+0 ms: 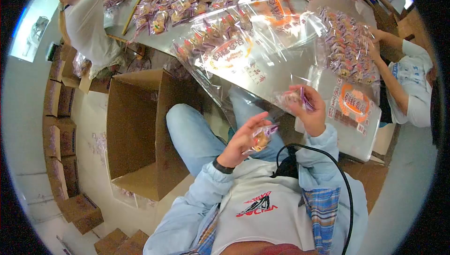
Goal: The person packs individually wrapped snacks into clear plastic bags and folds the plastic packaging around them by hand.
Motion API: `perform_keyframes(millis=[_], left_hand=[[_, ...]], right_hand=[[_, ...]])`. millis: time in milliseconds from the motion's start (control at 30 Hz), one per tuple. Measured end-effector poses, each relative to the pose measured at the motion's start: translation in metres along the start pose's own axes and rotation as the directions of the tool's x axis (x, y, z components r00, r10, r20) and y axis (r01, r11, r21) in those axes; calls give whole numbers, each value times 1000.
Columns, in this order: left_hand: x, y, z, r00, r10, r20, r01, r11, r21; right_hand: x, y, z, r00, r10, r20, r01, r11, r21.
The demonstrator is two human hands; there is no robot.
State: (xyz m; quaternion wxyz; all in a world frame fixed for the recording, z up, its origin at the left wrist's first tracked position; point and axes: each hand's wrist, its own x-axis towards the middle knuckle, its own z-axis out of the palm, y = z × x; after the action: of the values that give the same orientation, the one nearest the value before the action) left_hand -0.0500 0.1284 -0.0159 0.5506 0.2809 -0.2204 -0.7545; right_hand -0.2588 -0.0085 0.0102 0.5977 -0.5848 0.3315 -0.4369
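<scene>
In my left hand (239, 144), with a dark band at its wrist, lies a small clear-wrapped snack packet (262, 138) with purple print; the fingers are partly stretched out around it. My right hand (311, 110) grips another snack packet (294, 97) between thumb and fingers, near the table's edge. Just beyond both hands, a large clear plastic bag (243, 62) with orange and red print lies on the metal table, with rows of packets inside its far end. Flat printed bags (354, 102) are stacked to the right of my right hand.
Many loose packets (187, 1) cover the far table. An open cardboard box (136, 133) stands left of my knees. At right, a person's hands (372, 44) touch a filled bag (347, 44); another person (86, 20) reaches in at left. A black cable (349, 194) crosses my right arm.
</scene>
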Motion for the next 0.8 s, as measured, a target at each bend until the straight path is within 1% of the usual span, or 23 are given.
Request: perform_keyframes(millis=[33, 67, 100, 133, 167, 267, 300, 333, 400, 433, 533, 633, 733, 767, 800], left_hand=[[2, 2, 11, 998, -41, -51, 34, 991, -130], [6, 0, 1, 997, -58, -51, 41, 955, -294], [13, -8, -17, 996, -77, -45, 49, 892, -450], [22, -9, -25, 995, -99, -32, 60, 801, -595], [33, -12, -30, 990, -105, -96, 26, 800, -600], [54, -3, -29, 976, -53, -213, -58, 873, -485], [61, 1, -24, 958, -69, -277, -81, 864, -497], [64, 7, -21, 956, -42, -289, -110, 865, -490], [71, 14, -18, 952, 3, -306, -157, 864, -478], [76, 14, -24, 969, 37, -244, -164, 838, -521], [87, 12, -41, 985, 5, -170, -104, 807, -581], [76, 1, -35, 947, -171, -271, 10, 860, -510], [64, -7, -20, 949, -83, -304, -17, 949, -315], [62, -13, -25, 964, -22, -266, -63, 950, -306], [63, -16, -32, 972, -34, -232, -52, 933, -355]], right_hand=[[-1, 2, -8, 995, 43, 94, -41, 999, -27], [-1, 5, -10, 990, -2, 141, 28, 983, -179], [1, 6, -13, 980, -41, 192, 103, 940, -326], [0, 6, -16, 967, -67, 245, 178, 868, -464], [0, 7, -16, 971, -65, 232, 173, 858, -483], [2, 23, -1, 976, -56, 210, 161, 835, -526], [4, 29, 4, 977, -49, 206, 155, 829, -537], [6, 33, 7, 979, -45, 199, 149, 822, -549], [11, 34, 12, 968, 13, 249, 136, 810, -570], [14, 34, 14, 962, 43, 271, 128, 804, -581], [20, 50, 14, 961, -64, 268, 225, 744, -629], [29, 61, 6, 970, -158, 186, 243, 697, -675], [38, 62, 5, 996, -64, 59, 86, 823, -561], [44, 64, 7, 992, -109, 62, 125, 819, -560], [49, 64, 11, 986, -154, 64, 163, 811, -561]])
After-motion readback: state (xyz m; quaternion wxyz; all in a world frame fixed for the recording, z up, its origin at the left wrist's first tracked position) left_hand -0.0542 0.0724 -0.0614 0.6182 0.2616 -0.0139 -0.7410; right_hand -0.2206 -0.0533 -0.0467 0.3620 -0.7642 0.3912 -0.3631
